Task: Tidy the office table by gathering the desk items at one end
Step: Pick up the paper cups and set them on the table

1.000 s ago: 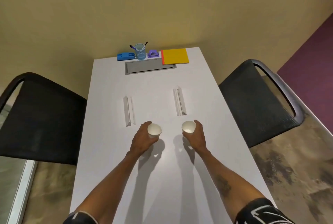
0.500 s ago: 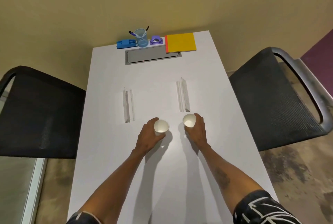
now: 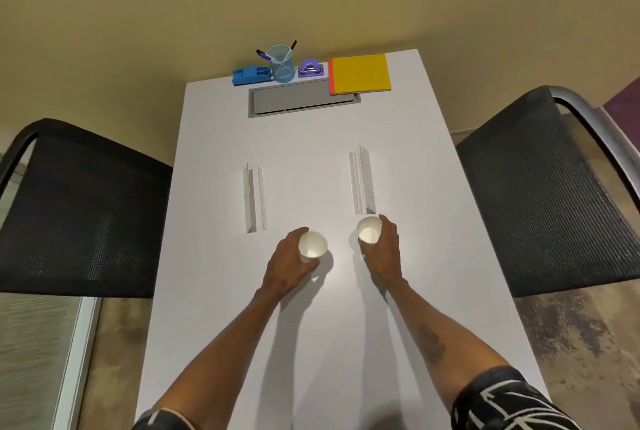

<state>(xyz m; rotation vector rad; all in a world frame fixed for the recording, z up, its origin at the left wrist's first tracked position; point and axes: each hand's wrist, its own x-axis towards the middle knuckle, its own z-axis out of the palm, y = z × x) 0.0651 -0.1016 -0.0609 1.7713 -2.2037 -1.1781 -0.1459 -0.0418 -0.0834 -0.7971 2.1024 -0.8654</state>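
My left hand (image 3: 287,265) grips a white paper cup (image 3: 312,246), and my right hand (image 3: 385,251) grips a second white paper cup (image 3: 369,229). Both cups are held just above the white table (image 3: 311,325), near its middle. Two clear acrylic name holders lie ahead of the hands, the left holder (image 3: 254,197) and the right holder (image 3: 362,180). At the far end stand a blue stapler (image 3: 250,75), a clear pen cup (image 3: 281,64) with pens, a purple hole punch (image 3: 310,68) and a yellow notebook (image 3: 360,73).
A grey cable hatch (image 3: 301,98) is set into the table in front of the far items. Black mesh chairs stand on both sides, the left chair (image 3: 76,211) and the right chair (image 3: 547,194). A yellow wall rises behind the table.
Both hands have carried their cups slightly forward toward the name holders. The camera has tilted down, so the table fills more of the view.
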